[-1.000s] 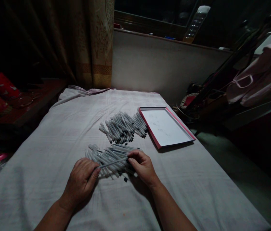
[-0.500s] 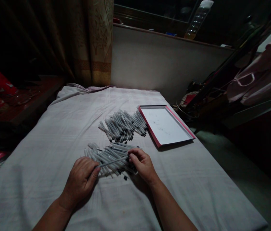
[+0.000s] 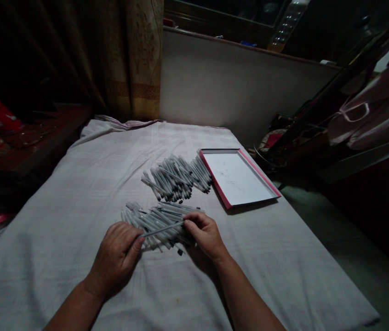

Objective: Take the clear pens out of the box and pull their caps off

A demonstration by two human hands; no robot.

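Observation:
A slim grey pen (image 3: pixel 163 228) is stretched between my two hands, pinched at both ends. My left hand (image 3: pixel 117 248) closes on its left end, thumb against the fingers. At the other end, my right hand (image 3: pixel 205 233) grips with thumb and fingertips, hiding that tip. Directly behind and below the pen lies a loose pile of similar clear pens (image 3: pixel 153 216). Beyond it is a second heap of pens (image 3: pixel 174 177) with dark ends, mostly pointing toward me. One small black cap (image 3: pixel 180 252) rests on the cloth between my hands.
A shallow red-edged box lid (image 3: pixel 243 179) with a white inside lies right of the far heap. A pale checked cloth (image 3: pixel 77 197) covers the table. To the left is a dark red side table (image 3: pixel 60 124); clothes (image 3: pixel 377 105) hang at right.
The view has shifted slightly. Both hands keep their hold on the pen, in nearly the same place; the piles and the lid look unchanged.

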